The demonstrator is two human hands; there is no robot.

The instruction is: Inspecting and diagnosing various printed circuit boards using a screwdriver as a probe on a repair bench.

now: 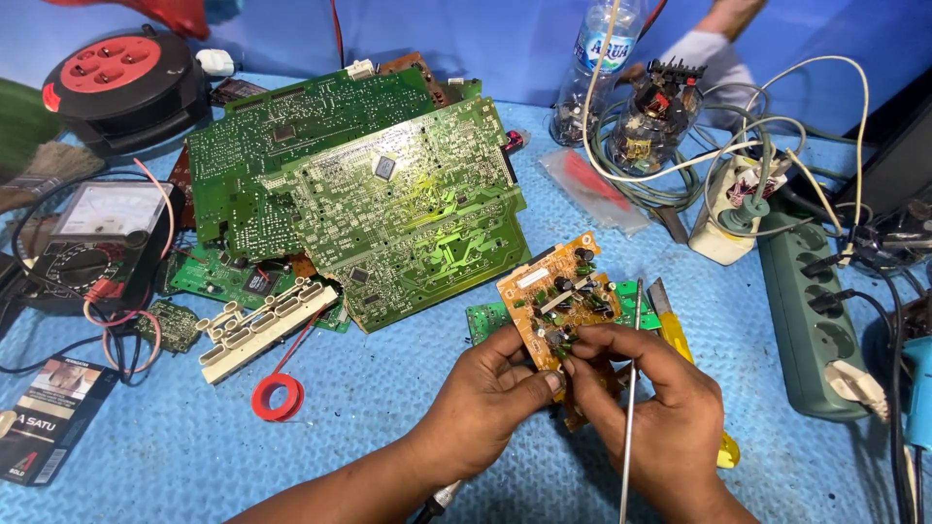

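Note:
A small orange-brown circuit board (553, 289) with black components is tilted up between both hands over the blue mat. My left hand (490, 393) grips its lower left edge, thumb on the near corner. My right hand (646, 398) pinches the lower right part of the board, fingers touching a component there. A thin metal rod (629, 427) stands upright in front of my right hand. A small green board (485, 318) lies under the orange one.
A pile of large green circuit boards (388, 194) lies at centre left. An analogue multimeter (97, 233), cable reel (121, 73), red tape roll (278, 398), yellow utility knife (675, 325), power strip (811, 311), bottle (602, 49) and tangled cables (748, 146) surround the hands.

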